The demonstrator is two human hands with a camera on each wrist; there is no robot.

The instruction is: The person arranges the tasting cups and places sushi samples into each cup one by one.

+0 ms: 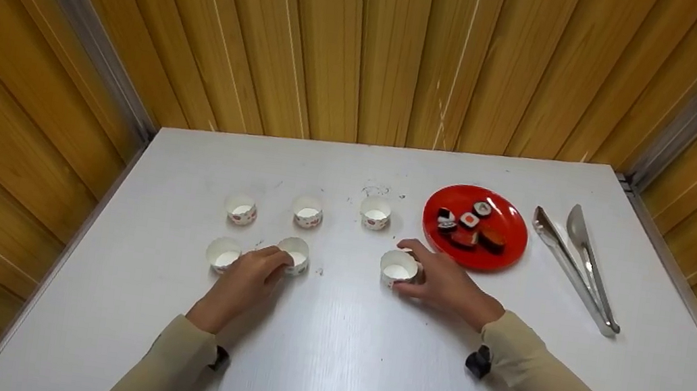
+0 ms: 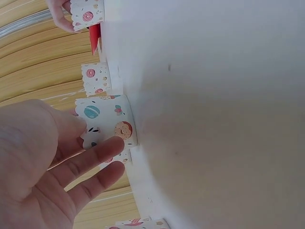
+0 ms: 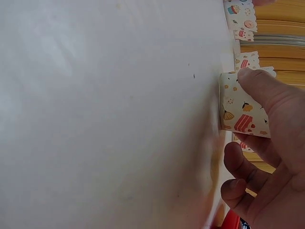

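Note:
My left hand (image 1: 246,282) pinches a white paper baking cup (image 2: 106,117) printed with donuts and macarons, at the middle of the front row. Its thumb lies at the scalloped rim. My right hand (image 1: 448,288) grips another paper baking cup (image 3: 244,107), patterned with cake slices, between thumb and fingers at the front row's right end. Both cups stand upright on the table. Just left of my left hand is a third front cup (image 1: 221,254), partly behind the hand. Behind them stand three more cups: left (image 1: 242,212), middle (image 1: 307,216) and right (image 1: 375,216).
A red plate (image 1: 492,262) with several small sushi pieces (image 1: 469,220) lies beyond my right hand. Metal tongs (image 1: 584,266) rest to its right. The white table (image 1: 337,371) meets yellow wood-look panels (image 1: 388,58) at the back.

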